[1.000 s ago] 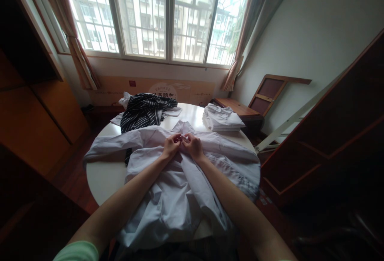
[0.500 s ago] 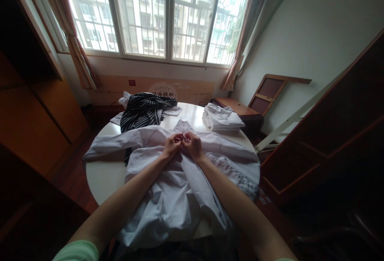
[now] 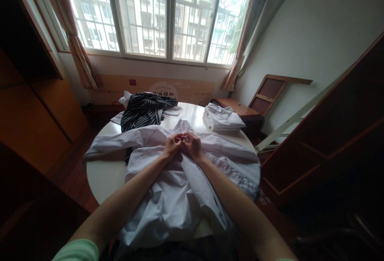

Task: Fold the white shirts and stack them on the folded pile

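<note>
Hands (image 3: 172, 146) still together on white shirt (image 3: 171, 201)

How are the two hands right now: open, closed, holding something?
Left hand: closed, pinching the white, long-sleeved fabric shirt.
Right hand: closed, pinching the same shirt.

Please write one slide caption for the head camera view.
Both hands pinch a white shirt near its collar, on a white table.

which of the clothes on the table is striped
The black garment with white stripes, bunched at the far left of the table; the spread shirt and the folded stack at right look plain white.
</note>
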`<state>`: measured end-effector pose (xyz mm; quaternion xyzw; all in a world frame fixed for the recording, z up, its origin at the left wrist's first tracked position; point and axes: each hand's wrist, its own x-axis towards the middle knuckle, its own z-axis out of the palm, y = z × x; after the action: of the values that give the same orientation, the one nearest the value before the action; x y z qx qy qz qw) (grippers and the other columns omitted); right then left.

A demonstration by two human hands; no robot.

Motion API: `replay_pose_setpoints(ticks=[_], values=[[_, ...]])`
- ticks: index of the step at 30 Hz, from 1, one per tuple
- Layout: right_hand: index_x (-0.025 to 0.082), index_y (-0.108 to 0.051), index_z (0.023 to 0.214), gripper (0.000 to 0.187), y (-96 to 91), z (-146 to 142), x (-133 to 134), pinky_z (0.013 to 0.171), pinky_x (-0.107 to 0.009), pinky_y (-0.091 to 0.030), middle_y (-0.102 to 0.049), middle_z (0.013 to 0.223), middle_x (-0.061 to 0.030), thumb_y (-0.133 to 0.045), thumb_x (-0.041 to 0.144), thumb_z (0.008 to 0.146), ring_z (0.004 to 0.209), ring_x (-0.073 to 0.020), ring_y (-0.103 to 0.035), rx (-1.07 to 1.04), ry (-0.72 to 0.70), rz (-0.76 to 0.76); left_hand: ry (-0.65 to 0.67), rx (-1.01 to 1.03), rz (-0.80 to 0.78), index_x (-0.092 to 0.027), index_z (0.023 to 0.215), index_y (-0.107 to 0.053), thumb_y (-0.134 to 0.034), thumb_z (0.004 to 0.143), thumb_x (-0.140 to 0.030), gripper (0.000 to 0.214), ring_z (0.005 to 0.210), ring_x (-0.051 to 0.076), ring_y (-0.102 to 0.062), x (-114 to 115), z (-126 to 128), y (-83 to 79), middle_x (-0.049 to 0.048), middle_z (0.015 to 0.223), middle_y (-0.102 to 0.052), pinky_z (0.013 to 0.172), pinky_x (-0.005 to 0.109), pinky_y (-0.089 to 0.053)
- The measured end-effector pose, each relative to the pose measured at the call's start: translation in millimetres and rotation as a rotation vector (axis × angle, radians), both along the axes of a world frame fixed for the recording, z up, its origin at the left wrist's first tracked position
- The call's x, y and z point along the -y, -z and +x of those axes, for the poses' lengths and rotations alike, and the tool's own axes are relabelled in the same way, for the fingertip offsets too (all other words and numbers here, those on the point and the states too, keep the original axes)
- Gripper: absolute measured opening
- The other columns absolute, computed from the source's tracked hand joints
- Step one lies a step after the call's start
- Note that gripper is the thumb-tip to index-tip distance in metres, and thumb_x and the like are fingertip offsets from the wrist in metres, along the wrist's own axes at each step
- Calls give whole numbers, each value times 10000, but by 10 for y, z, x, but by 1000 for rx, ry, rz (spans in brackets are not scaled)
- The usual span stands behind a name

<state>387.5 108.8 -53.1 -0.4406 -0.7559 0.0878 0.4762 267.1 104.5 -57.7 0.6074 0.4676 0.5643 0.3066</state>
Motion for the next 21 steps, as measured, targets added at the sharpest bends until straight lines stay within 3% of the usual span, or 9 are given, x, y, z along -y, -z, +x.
replay_pose_setpoints(ticks=[9,21], values=[[208,-626,891,216,48,23,-31,714,-283,-468,-626,864,-28,-499,102,753,790,-176,-594,-5,-11,6,10,37,3,-148,863,-635,-583,684,-124,189,702,162,-636,16,1,-11,65,821,-686,661,278,-508],[193,-654,713,209,7,3,14,674,-248,-457,-590,775,-23,-476,87,747,717,-144,-567,-41,-32,96,-51,270,-107,-137,730,-587,-672,637,-304,209,696,182,-612,9,-27,-19,46,694,-649,664,287,-482]])
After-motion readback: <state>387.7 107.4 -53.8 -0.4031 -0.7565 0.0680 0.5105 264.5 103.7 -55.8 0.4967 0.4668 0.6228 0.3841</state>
